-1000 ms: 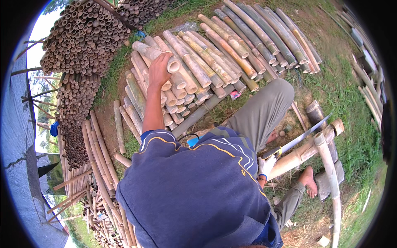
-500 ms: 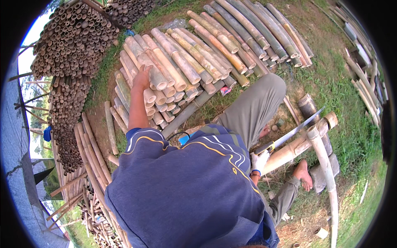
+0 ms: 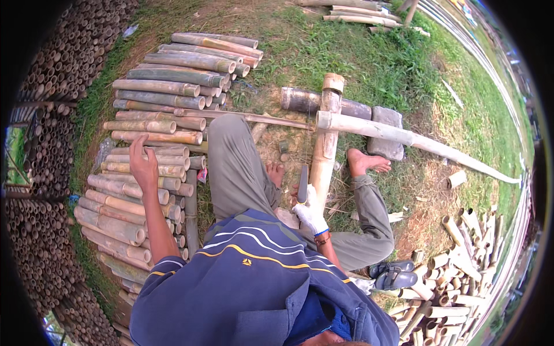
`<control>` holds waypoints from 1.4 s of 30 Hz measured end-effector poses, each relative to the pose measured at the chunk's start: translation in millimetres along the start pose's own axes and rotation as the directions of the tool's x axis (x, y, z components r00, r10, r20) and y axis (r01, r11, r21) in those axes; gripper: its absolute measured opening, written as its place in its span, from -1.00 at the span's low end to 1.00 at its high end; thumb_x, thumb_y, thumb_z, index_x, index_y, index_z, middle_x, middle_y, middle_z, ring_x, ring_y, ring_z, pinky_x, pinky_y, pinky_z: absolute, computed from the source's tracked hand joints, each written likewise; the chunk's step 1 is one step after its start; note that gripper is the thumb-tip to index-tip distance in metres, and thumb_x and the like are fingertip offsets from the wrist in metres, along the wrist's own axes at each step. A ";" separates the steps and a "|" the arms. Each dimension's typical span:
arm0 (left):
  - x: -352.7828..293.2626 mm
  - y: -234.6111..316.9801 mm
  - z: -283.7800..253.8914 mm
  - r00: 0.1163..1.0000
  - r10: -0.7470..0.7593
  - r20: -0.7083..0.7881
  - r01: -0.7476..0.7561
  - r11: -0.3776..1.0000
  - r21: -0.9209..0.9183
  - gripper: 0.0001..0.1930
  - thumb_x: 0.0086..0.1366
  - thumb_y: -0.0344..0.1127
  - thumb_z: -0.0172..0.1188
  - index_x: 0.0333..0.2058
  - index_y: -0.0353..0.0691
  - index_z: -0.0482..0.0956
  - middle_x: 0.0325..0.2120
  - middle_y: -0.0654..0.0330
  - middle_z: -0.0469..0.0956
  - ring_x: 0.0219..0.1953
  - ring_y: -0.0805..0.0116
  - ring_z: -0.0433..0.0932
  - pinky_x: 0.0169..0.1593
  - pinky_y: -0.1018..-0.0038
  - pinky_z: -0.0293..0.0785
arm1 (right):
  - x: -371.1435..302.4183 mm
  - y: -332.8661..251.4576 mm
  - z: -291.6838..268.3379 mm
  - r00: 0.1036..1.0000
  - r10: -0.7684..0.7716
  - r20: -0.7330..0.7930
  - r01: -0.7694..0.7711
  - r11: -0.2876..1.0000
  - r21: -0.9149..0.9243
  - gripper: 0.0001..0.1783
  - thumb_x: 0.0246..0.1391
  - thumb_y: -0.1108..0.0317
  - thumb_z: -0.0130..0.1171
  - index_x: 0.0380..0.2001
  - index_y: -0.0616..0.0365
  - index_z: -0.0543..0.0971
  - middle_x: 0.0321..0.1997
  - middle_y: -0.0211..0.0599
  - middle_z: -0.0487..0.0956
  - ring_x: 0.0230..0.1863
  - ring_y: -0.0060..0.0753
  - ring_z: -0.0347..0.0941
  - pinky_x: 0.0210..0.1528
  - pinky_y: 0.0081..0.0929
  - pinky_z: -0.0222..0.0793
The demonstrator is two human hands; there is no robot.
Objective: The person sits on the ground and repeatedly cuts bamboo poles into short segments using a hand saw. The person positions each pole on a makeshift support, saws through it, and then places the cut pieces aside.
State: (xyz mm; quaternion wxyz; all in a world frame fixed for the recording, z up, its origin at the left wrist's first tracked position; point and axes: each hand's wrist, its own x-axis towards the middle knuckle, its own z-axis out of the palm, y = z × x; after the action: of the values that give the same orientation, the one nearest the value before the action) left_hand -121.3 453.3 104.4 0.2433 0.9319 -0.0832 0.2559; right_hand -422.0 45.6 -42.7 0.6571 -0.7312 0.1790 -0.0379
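My left hand (image 3: 143, 164) hovers over the near stack of cut bamboo lengths (image 3: 115, 225), fingers apart and with nothing in it; whether it touches a piece I cannot tell. On my right hand (image 3: 311, 211) is a white glove, and its fingers are wrapped round the handle of a hand saw (image 3: 303, 183). The blade points away from me and looks foreshortened. Right beside it lies a thick pale bamboo pole (image 3: 324, 155), its far end resting on a dark log (image 3: 301, 100). A second bamboo pole (image 3: 398, 134) crosses over it.
A grey stone block (image 3: 386, 134) sits beside the dark log. My bare right foot (image 3: 367, 162) is near it. Black sandals (image 3: 396, 275) and a heap of short bamboo offcuts (image 3: 447, 300) lie at the lower right. Large bamboo stacks (image 3: 43, 248) rise along the left.
The view has swung to the right. My left hand has come off the bamboo stack's near ends, its fingers now spread. The saw in my right hand now points more straight ahead.
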 end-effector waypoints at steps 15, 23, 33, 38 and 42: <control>20.7 341.6 326.9 0.569 0.738 0.363 -0.397 0.633 -0.664 -0.26 0.28 0.04 0.51 0.34 -0.15 0.51 0.15 -0.11 0.64 0.24 -0.19 0.61 0.34 0.01 0.53 | -136.5 -142.0 -126.9 0.743 -0.031 -0.668 0.152 0.981 0.123 -0.52 0.41 0.42 0.31 0.30 0.27 0.45 -0.23 -0.41 0.58 -0.20 -0.55 0.52 -0.02 -0.45 0.50; -34.3 328.1 385.6 0.300 0.626 0.720 -0.387 0.770 -0.508 -0.03 -0.04 0.15 0.73 0.22 -0.25 0.46 0.09 -0.24 0.66 0.15 -0.29 0.68 0.21 -0.10 0.61 | -191.6 -52.7 -189.4 0.272 0.023 -0.962 0.048 0.998 0.038 -0.59 0.45 0.44 0.14 0.30 0.10 0.47 -0.29 -0.49 0.51 -0.38 -0.66 0.45 -0.39 -0.65 0.35; -10.9 359.9 382.7 0.131 0.593 0.794 -0.482 0.738 -0.472 -0.10 -0.08 0.02 0.72 0.21 -0.16 0.51 0.06 -0.20 0.74 0.15 -0.24 0.72 0.22 -0.05 0.64 | -164.2 7.2 -215.3 -0.159 0.104 -0.982 0.314 0.948 0.050 -0.70 0.45 0.43 0.16 0.18 0.09 0.44 -0.37 -0.41 0.56 -0.52 -0.58 0.50 -0.52 -0.58 0.40; 5.0 365.1 370.6 0.100 0.623 0.776 -0.549 0.684 -0.479 -0.10 -0.04 0.05 0.70 0.22 -0.17 0.49 0.04 -0.20 0.74 0.14 -0.25 0.71 0.22 -0.04 0.63 | -154.6 -35.2 -208.9 -0.078 0.164 -0.983 0.166 0.975 0.150 -0.68 0.45 0.36 0.21 0.17 0.12 0.46 -0.40 -0.42 0.54 -0.49 -0.61 0.49 -0.45 -0.57 0.44; 22.4 359.5 348.1 0.053 0.660 0.749 -0.604 0.619 -0.502 -0.12 0.00 0.07 0.67 0.21 -0.18 0.47 -0.05 -0.20 0.77 0.05 -0.25 0.75 0.14 -0.04 0.67 | -163.7 -37.1 -205.1 0.014 0.175 -0.985 0.117 0.978 0.175 -0.68 0.43 0.36 0.22 0.17 0.12 0.45 -0.39 -0.43 0.53 -0.46 -0.60 0.49 -0.43 -0.55 0.44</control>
State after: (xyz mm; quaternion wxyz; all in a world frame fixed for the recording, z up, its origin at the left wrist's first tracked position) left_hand -50.7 -32.0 2.4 0.0454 0.7694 -0.6028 -0.2066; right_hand -626.6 -95.1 50.2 0.4141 -0.4166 0.5984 -0.5449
